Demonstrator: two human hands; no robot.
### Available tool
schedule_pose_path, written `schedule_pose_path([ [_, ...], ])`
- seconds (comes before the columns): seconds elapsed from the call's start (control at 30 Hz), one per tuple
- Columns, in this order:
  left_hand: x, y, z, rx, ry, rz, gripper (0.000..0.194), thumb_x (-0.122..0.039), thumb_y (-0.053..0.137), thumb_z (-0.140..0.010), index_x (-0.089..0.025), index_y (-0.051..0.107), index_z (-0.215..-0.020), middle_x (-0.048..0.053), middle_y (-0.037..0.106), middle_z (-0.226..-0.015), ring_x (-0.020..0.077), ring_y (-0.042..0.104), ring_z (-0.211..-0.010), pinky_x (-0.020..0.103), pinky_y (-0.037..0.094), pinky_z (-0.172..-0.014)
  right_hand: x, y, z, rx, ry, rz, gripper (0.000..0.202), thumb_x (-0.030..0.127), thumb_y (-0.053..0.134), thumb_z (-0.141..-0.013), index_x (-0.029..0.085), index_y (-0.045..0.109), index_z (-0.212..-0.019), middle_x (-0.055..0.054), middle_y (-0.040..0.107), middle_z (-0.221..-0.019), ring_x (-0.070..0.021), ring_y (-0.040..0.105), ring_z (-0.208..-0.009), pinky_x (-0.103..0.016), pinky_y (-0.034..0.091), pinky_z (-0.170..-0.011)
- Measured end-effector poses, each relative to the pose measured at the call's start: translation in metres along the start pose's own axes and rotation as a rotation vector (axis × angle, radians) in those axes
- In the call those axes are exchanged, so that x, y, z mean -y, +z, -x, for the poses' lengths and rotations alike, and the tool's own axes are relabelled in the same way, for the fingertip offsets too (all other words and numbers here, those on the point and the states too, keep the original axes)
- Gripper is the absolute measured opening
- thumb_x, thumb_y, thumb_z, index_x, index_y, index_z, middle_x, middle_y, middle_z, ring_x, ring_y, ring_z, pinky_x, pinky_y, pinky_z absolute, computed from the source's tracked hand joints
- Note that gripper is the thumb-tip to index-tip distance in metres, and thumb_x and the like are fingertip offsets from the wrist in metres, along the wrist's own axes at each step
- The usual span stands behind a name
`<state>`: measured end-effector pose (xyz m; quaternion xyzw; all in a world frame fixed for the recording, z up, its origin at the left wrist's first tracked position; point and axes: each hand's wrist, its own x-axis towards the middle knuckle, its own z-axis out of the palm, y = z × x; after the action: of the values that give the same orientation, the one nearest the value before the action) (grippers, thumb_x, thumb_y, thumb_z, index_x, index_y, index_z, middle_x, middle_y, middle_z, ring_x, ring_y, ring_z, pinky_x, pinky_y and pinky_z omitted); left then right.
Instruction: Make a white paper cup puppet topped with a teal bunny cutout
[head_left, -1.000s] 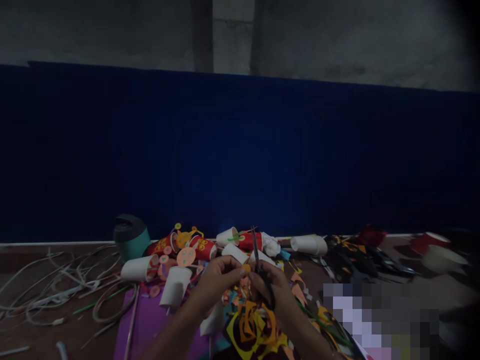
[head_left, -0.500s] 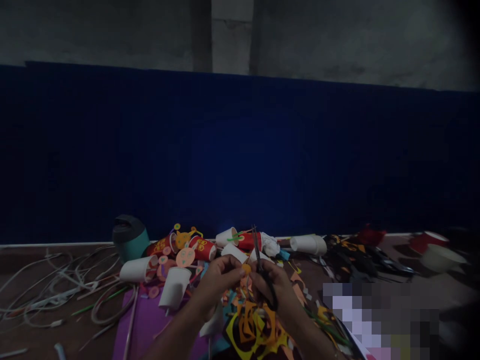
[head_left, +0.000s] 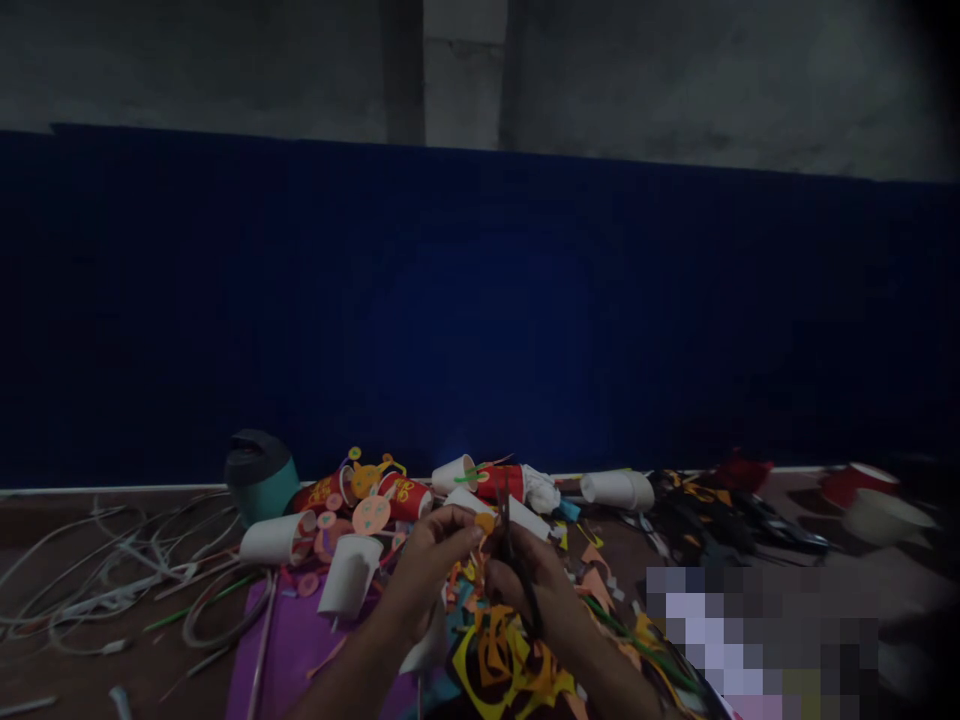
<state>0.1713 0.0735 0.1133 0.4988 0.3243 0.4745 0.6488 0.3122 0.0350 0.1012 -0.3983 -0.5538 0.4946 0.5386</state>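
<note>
Between the thumb and fingers of my left hand (head_left: 426,565) is a small round orange paper piece (head_left: 486,522). My right hand (head_left: 546,578) is wrapped around a pair of scissors (head_left: 531,600), whose blades point up and away, just right of the orange piece. Both hands are close together over a heap of yellow and orange paper scraps (head_left: 517,665). Beside my left forearm a white paper cup (head_left: 349,577) stands tilted over a purple sheet (head_left: 289,650). Whether the right fingertips also touch the orange piece cannot be made out.
Red cups (head_left: 405,496) and cut-paper faces (head_left: 371,514) lie behind my left hand. A teal bottle (head_left: 266,485) stands at the back left, with white cables (head_left: 97,600) before it. White cups (head_left: 616,490) lie at the back right. A blue panel (head_left: 480,320) rises behind the table.
The orange piece has shifted slightly up and left with my left fingers. My right hand has turned the scissors, and they now stand closer to edge-on, a little further left.
</note>
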Motion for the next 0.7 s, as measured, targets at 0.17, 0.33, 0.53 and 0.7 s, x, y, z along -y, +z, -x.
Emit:
schedule_pose_path([
  [0.17, -0.0003, 0.0009, 0.0021, 0.009, 0.006, 0.060, 0.008, -0.020, 0.066, -0.074, -0.016, 0.060, -0.072, 0.000, 0.059, -0.071, 0.0131, 0.052, -0.069, 0.024, 0.041, -0.067, 0.0001, 0.0065, 0.0016, 0.051, 0.009, -0.005, 0.031, 0.044, 0.068, -0.073, 0.017, 0.056, -0.080, 0.003, 0.050, -0.068, -0.0112, 0.046, -0.059, -0.024, 0.041, -0.055],
  [0.33, -0.0004, 0.0026, 0.0034, 0.010, -0.001, 0.074, 0.008, -0.020, 0.066, -0.074, -0.016, 0.060, -0.072, 0.000, 0.059, -0.069, 0.0128, 0.053, -0.067, 0.024, 0.041, -0.066, 0.0012, 0.0084, 0.0039, 0.029, 0.028, 0.005, 0.033, 0.046, 0.069, -0.072, 0.017, 0.057, -0.082, 0.003, 0.049, -0.068, -0.0115, 0.045, -0.059, -0.023, 0.041, -0.053],
  [0.53, -0.0015, 0.0017, 0.0036, -0.016, -0.004, 0.077, 0.009, -0.020, 0.067, -0.072, -0.017, 0.059, -0.071, -0.001, 0.058, -0.068, 0.0128, 0.053, -0.067, 0.024, 0.041, -0.066, -0.0017, 0.0072, 0.0042, 0.031, 0.014, 0.005, 0.031, 0.045, 0.070, -0.072, 0.018, 0.059, -0.082, 0.003, 0.048, -0.066, -0.0111, 0.042, -0.058, -0.023, 0.039, -0.052],
  [0.7, -0.0050, 0.0034, 0.0040, -0.028, -0.010, 0.062, 0.011, -0.024, 0.069, -0.071, -0.017, 0.060, -0.070, -0.001, 0.059, -0.067, 0.0128, 0.053, -0.066, 0.023, 0.041, -0.065, 0.0027, 0.0084, 0.0040, 0.027, 0.035, 0.013, 0.031, 0.047, 0.068, -0.072, 0.018, 0.060, -0.081, 0.003, 0.048, -0.062, -0.0119, 0.043, -0.055, -0.023, 0.039, -0.051],
])
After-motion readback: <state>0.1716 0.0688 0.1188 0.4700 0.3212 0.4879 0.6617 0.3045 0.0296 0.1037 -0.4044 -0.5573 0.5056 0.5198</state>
